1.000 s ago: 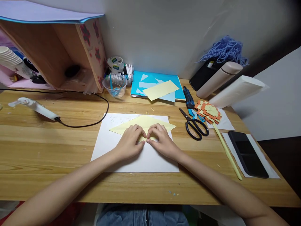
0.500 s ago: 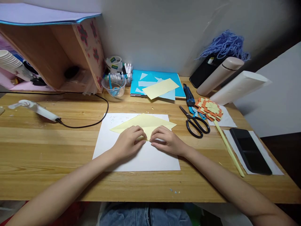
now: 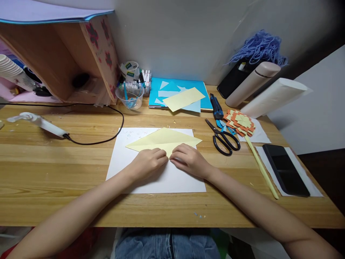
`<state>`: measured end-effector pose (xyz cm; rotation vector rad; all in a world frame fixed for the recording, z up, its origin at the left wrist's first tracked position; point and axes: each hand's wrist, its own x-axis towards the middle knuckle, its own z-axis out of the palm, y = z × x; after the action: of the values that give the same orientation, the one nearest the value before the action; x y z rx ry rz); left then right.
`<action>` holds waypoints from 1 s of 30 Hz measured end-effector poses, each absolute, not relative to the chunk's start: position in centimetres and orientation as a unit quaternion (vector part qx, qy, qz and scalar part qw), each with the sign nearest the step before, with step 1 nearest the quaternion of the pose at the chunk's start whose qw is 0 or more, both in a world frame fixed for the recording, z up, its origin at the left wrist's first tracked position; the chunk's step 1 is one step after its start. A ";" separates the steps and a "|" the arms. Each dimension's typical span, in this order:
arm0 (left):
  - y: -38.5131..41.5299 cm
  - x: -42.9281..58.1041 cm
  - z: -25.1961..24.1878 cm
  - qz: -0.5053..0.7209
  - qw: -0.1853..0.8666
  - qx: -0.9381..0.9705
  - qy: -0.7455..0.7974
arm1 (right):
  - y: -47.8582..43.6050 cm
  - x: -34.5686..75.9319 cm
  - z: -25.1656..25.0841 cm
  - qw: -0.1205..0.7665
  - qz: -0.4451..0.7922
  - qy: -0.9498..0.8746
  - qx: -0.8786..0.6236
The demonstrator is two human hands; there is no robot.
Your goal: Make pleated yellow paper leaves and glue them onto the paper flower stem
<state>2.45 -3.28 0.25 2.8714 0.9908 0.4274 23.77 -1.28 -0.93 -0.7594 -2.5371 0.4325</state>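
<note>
The head view shows one creased, pale yellow sheet (image 3: 161, 139) lying on one white paper (image 3: 161, 183) at the middle of the table (image 3: 67, 172). Two hands meet at its near edge: the left hand (image 3: 149, 162) and the right hand (image 3: 191, 161) each pinch it there, fingers curled, fingertips nearly touching.

Just to the right lie one pair of black-handled scissors (image 3: 223, 138), one cutter (image 3: 216, 107) and one orange-and-yellow paper flower (image 3: 241, 122). Behind the sheet, one yellow rectangle (image 3: 183, 99) rests over pale blue scraps on a blue folder (image 3: 201, 93).

One clear tub (image 3: 138, 103) holds blue strips (image 3: 125, 91); behind it, a clear case (image 3: 147, 90) holds white markers (image 3: 146, 76) (too bunched to count). At the right rear, one black holder (image 3: 228, 83) carries a pen (image 3: 242, 66), with blue yarn (image 3: 258, 48) at its top.
</note>
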 end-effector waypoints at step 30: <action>0.4 3.3 4.7 0.262 0.436 0.692 0.512 | 3.3 23.1 5.1 0.184 0.520 -0.728 -0.407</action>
<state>3.27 0.39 4.67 1.7223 1.2745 0.6518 23.07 3.29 5.11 -1.1476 -2.0540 1.4664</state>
